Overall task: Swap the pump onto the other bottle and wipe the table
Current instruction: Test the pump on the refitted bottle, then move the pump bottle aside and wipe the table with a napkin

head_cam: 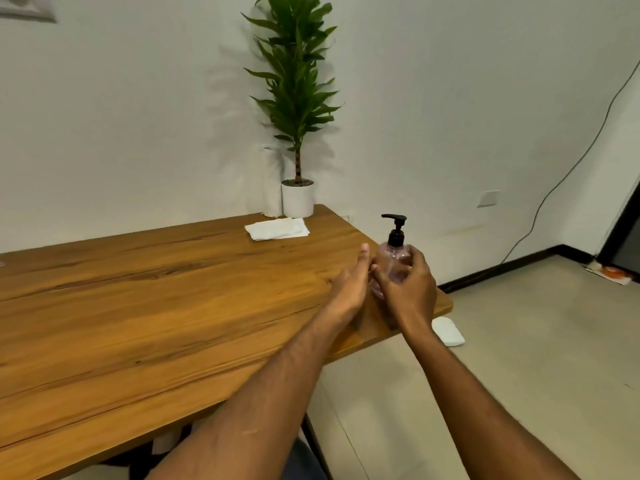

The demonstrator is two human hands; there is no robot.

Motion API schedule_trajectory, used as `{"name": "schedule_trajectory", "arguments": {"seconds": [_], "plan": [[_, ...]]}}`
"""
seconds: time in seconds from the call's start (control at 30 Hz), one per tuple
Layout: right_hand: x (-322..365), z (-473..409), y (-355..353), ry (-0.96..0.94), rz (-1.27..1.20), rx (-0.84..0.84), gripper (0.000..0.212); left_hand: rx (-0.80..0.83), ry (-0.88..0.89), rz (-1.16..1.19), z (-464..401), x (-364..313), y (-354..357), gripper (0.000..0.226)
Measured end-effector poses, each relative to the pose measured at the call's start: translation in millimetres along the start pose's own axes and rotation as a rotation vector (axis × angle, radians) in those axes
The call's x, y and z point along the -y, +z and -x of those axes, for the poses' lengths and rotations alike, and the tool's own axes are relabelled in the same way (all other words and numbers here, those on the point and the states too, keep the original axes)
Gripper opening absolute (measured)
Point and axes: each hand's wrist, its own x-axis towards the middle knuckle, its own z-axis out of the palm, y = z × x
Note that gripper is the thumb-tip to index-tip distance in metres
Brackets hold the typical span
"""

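My right hand [407,289] is wrapped round the clear pinkish bottle [393,263], fingers curled over its far side, thumb near the front. It hides most of the bottle's lower half, so I can't tell if the base sits on the table [156,306] or is lifted just off it. The black pump [396,228] is on the bottle's neck, nozzle pointing left, fully in view. My left hand [349,287] is just beside the bottle on its left, fingers straight and relaxed, thumb up; fingertips are behind the right hand, so whether they touch the bottle I can't tell. It grips nothing I can see.

Bottle is at the table's right end, close to the right edge and the near-right corner. Past that edge is open floor, w/ a white pad-like thing [447,331] lying on it, partly cut off by my right wrist. Left of my hands the wood top runs wide. At the far end lies a folded white tissue [277,229], well apart from the bottle; behind it a potted plant [298,133] and a paper roll [272,183] by the wall. Second bottle isn't visible.
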Motion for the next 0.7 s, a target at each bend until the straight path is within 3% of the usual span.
{"name": "schedule_trajectory", "arguments": {"seconds": [0.17, 0.27, 0.33, 0.4, 0.5, 0.6, 0.7], "plan": [[-5, 0, 1, -0.011, 0.014, 0.023, 0.085, 0.042, -0.064, -0.038, 4, 4, -11, 0.064], [4, 14, 6, 0.026, -0.018, -0.031, 0.103, 0.049, -0.001, -0.239, 23, 3, -53, 0.052], [13, 30, 12, -0.11, -0.078, -0.211, 0.09, -0.002, 0.071, -0.402, 39, 9, -97, 0.042], [28, 46, 21, -0.326, -0.129, -0.323, 0.061, -0.121, 0.074, -0.531, 63, 18, -153, 0.03], [58, 59, 50, -0.509, -0.179, -0.118, 0.03, -0.341, -0.002, -0.548, 100, 40, -238, 0.018], [82, 51, 108, -0.47, -0.114, 0.164, 0.01, -0.544, -0.097, -0.623, 122, 61, -305, 0.016], [100, 32, 172, -0.394, 0.05, 0.329, 0.015, -0.596, -0.136, -0.672, 123, 79, -331, 0.017]]}}
